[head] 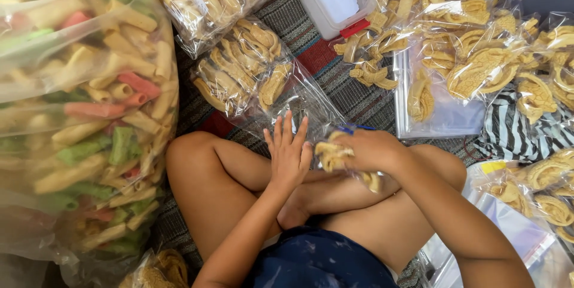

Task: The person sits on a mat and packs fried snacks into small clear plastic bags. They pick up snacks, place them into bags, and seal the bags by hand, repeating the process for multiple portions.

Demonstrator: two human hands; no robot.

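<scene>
Right, the fish-shaped crackers (332, 155) are bunched in the right hand (372, 150), just above the crossed legs, fingers curled tight around them so the pale yellow pieces stick out on the near side. A clear plastic bag (311, 111) sits touching the handful, its mouth facing the hands, with something blue just showing behind the knuckles. The left hand (290, 153) is up flat beside the bag, fingers spread and straight, gripping nothing, palm turned toward the crackers.

By the look of it, this is the filling step: a handful gathered and at the bag's opening, not yet inside. The next move seems to call for a steady bag mouth and a gentle push, since these crackers look brittle.

Outward now: filled bags of the same crackers (478, 66) are heaped on the striped mat (326, 64) ahead and to the right. A white tub (317, 7) with paper in it stands beyond them. At far left looms a big sack of tube-shaped snacks (89, 114) in yellow, green and pink.
</scene>
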